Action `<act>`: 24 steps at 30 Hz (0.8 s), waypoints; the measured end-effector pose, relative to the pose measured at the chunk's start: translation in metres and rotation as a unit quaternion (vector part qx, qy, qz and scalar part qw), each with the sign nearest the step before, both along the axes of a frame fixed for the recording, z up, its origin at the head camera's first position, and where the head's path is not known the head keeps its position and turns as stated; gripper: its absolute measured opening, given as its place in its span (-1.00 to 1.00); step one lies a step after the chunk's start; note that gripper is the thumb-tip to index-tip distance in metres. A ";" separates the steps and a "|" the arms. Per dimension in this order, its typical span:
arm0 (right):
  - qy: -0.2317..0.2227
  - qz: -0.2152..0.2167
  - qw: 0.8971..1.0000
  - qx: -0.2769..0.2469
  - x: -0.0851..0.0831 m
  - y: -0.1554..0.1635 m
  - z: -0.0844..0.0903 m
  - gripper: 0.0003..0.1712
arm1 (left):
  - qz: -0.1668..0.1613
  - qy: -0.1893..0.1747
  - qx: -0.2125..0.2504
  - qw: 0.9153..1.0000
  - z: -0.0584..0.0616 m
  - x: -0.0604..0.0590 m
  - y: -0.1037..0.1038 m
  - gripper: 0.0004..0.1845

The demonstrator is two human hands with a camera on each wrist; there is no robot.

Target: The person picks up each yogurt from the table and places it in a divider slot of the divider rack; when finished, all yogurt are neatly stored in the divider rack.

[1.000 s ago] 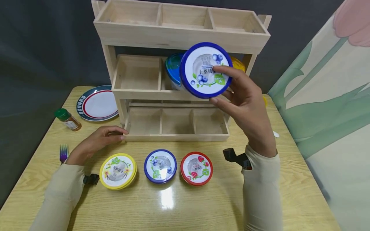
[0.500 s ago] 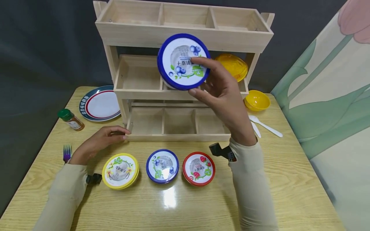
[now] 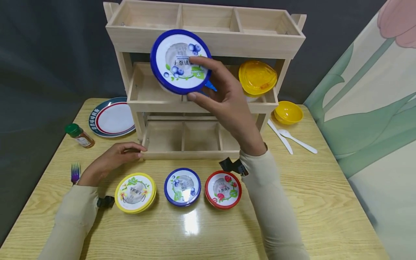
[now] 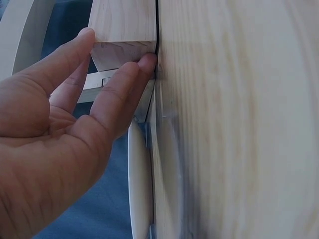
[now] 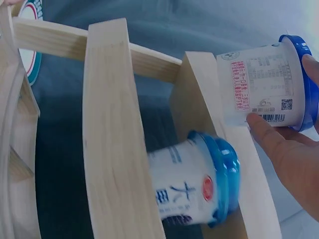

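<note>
Your right hand [image 3: 227, 104] has carried the blue-lidded cup [image 3: 180, 61] leftward along the wooden rack [image 3: 208, 39] since a second ago — it now hangs in front of the middle shelf's left and centre compartments, lid facing you. That grip is closed round the cup, thumb below and fingers over the lid. Your left hand [image 3: 110, 160] rests open on the worktop [image 3: 325, 202], fingertips touching the rack's lower left corner — three more cups stand in a row near it.
</note>
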State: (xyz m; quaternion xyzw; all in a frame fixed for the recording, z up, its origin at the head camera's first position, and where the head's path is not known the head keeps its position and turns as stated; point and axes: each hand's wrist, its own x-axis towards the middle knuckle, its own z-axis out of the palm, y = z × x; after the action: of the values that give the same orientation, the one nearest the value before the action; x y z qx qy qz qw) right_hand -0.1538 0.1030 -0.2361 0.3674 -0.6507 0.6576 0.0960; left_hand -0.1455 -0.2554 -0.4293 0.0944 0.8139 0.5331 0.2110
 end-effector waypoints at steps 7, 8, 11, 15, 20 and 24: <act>-0.006 0.020 1.000 -0.002 -0.009 -0.020 -0.008 -0.36 | 0.000 0.003 0.013 1.000 0.000 0.001 0.001 -0.62; -0.011 0.019 1.000 -0.003 -0.010 -0.022 -0.009 -0.37 | 0.000 0.005 0.014 1.000 0.000 0.001 0.001 -0.63; -0.025 0.005 1.000 -0.002 -0.012 -0.029 -0.013 -0.36 | -0.003 0.009 0.014 1.000 0.000 0.000 0.001 -0.63; -0.034 -0.013 0.999 0.008 -0.014 -0.037 -0.019 -0.35 | -0.001 0.007 0.009 1.000 0.000 0.000 0.001 -0.63; -0.034 -0.015 0.999 0.023 -0.019 -0.047 -0.026 -0.36 | 0.005 0.000 0.000 1.000 0.000 0.000 0.001 -0.61; -0.051 -0.022 0.998 0.031 -0.022 -0.057 -0.032 -0.37 | 0.006 -0.003 -0.001 1.000 0.000 0.001 0.000 -0.61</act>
State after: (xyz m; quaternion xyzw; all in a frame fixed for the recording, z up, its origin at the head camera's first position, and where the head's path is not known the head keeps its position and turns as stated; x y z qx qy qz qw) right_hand -0.1762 0.0464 -0.2684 0.3217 -0.6829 0.6525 0.0661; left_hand -0.1445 -0.2553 -0.4297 0.0878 0.8141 0.5340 0.2108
